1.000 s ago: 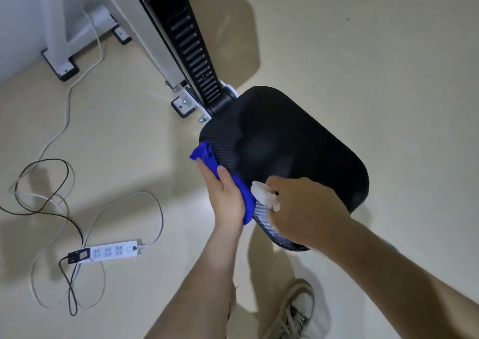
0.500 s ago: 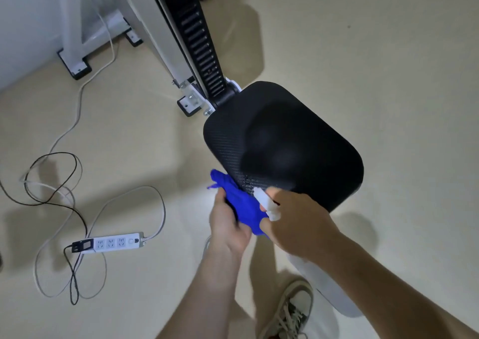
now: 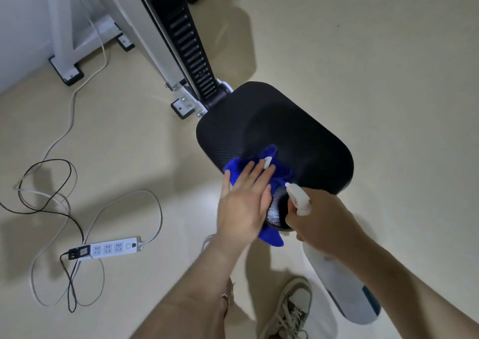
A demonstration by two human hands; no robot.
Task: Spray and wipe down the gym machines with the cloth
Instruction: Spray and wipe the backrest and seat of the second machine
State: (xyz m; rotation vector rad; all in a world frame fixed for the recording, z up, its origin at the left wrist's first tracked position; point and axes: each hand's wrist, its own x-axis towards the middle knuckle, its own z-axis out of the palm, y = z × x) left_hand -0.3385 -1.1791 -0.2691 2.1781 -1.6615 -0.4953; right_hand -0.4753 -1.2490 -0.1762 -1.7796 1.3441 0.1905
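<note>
A black textured seat pad (image 3: 282,133) of a white-framed gym machine (image 3: 145,27) fills the middle of the view. A blue cloth (image 3: 274,172) lies on the pad's near left corner, one end hanging over the edge. My left hand (image 3: 243,203) lies flat on the cloth with fingers straight, pressing it onto the pad. My right hand (image 3: 324,224) grips the neck of a white spray bottle (image 3: 342,292), its nozzle pointing at the pad just right of the cloth.
A white power strip (image 3: 108,249) with black and white cables (image 3: 49,183) lies on the beige floor at the left. The machine's white legs with black feet (image 3: 67,74) stand at the upper left. My shoe (image 3: 290,312) is at the bottom.
My left hand brought the cloth from the pad's near edge up onto its top and flattened out over it. The view shifted, showing more of the spray bottle's body.
</note>
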